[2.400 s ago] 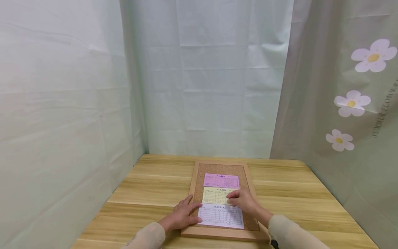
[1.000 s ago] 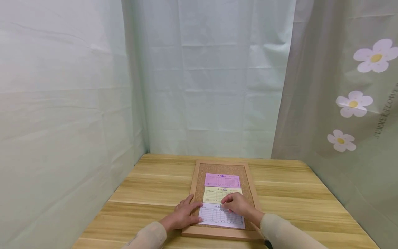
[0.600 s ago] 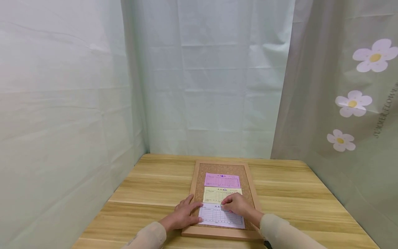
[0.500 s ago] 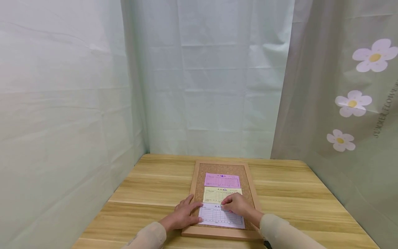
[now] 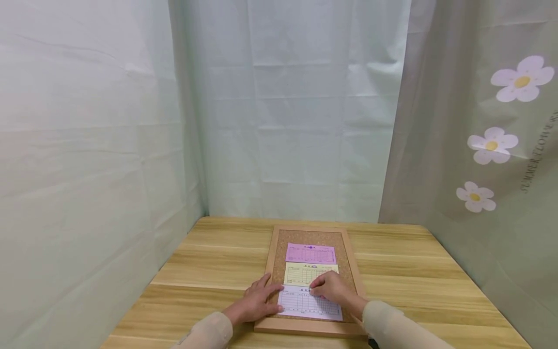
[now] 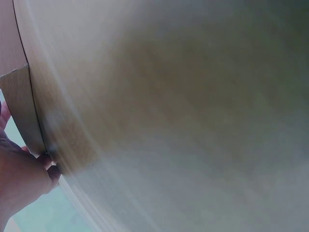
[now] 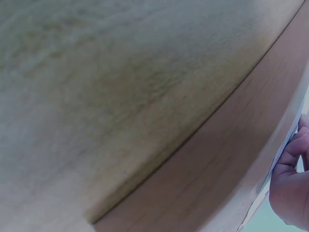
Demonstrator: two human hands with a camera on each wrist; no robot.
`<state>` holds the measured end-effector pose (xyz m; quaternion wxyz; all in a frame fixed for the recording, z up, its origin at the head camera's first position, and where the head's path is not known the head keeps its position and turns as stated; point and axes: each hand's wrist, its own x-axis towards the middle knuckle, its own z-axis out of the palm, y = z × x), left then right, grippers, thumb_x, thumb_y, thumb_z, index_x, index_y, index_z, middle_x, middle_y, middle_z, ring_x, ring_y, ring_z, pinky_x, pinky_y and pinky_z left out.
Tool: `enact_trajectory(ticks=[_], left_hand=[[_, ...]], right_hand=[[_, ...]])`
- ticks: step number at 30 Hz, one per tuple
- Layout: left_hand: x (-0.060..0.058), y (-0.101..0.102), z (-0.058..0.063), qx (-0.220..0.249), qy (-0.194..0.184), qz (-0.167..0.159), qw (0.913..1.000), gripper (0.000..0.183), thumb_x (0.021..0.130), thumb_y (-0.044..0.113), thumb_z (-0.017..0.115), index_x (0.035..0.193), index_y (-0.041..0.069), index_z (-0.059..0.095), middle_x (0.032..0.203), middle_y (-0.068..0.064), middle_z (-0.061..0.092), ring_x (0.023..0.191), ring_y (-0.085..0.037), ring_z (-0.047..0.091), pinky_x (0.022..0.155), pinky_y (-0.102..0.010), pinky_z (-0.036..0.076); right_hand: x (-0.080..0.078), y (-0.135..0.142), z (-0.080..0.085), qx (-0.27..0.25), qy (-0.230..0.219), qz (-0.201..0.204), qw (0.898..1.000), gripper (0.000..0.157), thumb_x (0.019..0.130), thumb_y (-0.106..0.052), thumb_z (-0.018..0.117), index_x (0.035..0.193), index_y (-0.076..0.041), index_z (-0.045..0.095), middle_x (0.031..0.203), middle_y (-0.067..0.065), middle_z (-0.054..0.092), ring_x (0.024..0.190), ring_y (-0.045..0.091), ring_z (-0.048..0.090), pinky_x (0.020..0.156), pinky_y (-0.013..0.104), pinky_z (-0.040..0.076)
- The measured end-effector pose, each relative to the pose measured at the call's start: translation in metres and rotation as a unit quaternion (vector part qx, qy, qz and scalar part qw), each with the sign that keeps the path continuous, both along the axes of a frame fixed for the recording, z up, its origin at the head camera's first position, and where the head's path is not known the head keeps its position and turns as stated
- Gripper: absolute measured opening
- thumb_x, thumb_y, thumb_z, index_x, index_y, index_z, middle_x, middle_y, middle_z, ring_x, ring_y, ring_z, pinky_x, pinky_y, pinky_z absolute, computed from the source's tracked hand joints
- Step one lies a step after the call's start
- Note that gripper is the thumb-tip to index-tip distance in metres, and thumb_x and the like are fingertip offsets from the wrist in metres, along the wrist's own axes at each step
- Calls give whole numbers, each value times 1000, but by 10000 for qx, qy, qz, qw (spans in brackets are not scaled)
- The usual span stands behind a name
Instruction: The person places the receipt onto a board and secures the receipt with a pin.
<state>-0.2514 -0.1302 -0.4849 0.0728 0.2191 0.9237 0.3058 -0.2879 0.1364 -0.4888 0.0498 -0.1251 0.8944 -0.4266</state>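
My left hand [image 5: 257,300] lies over the left frame of the corkboard [image 5: 308,236], fingers spread, with its index finger and thumb on the left edge of a white form slip [image 5: 296,305]. My right hand [image 5: 333,288] pinches a small pale push pin [image 5: 311,291], mostly hidden by the fingertips, at the top middle of that slip. A yellow form slip [image 5: 296,275] lies just above the white one, and a pink form slip [image 5: 301,253] above that. Both have a small round purple spot at their top middle. The wrist views catch the hands only at their outer edges.
The corkboard lies flat on a wood-grain table [image 5: 218,257], its wooden frame reaching close to the table's far edge. Pale curtains [image 5: 296,121] hang behind and at both sides; the right one has printed flowers [image 5: 492,145].
Since the earliest frame my right hand has come down and slightly left, from the yellow slip to the top of the white slip. Over the last second it stays there. My left hand keeps its place.
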Motion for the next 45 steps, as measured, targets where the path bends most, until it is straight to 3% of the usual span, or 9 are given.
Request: enact_trajectory(ticks=[17,29,45], left_hand=[[3,0,4,55,26,-43,10000,55,89,41,72,135,13,58,155,-32,22,138,-56,23,105,-72,17],[0,2,3,27,-55,7,10000,55,90,41,72,136,14,57,157,-30,20,139,-54,22,106,-71,16],[1,1,1,-43,105,-20,9999,54,90,39,72,135,14,58,155,-31,23,138,-54,24,105,-70,19]], right_hand=[[-1,0,3,114,-161,13,9998,5,83,-13,79,87,-10,76,77,-4,64,65,12,54,57,27,45],[-2,2,-1,-206,-218,-27,9995,6,83,-10,78,88,-13,75,78,-3,63,64,12,54,56,27,46],[0,3,-3,-418,-202,-22,9989,2,85,-8,76,86,-7,75,75,-3,63,60,10,52,53,26,43]])
